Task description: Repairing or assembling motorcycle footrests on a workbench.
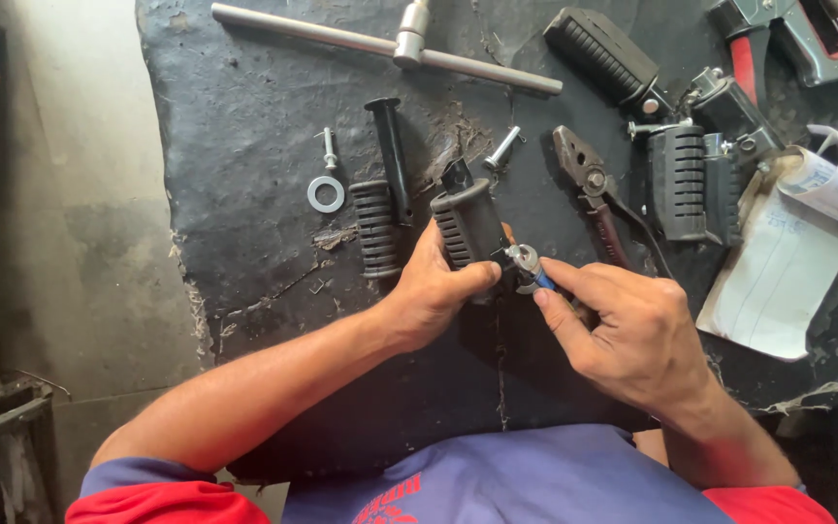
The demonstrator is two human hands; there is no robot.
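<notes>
Head view: the left hand point(434, 291) is wrapped around a ribbed black footpeg point(467, 228), apparently steadying it. The right hand point(632, 335) pinches a small blue-handled tool point(542, 279) against the metal fitting point(524, 258) at the peg's end. Pliers point(594, 189), a washer point(326, 194) and a T-wrench point(390, 44) lie apart on the worn black bench pad point(244, 126); concrete floor beside it.

head view | looks steeply down, probably from standing | near workbench point(244, 146)

Ribbed matt rubber footpeg point(466, 228), shiny metal washer point(326, 194), cracked rough black mat point(244, 116)
</notes>
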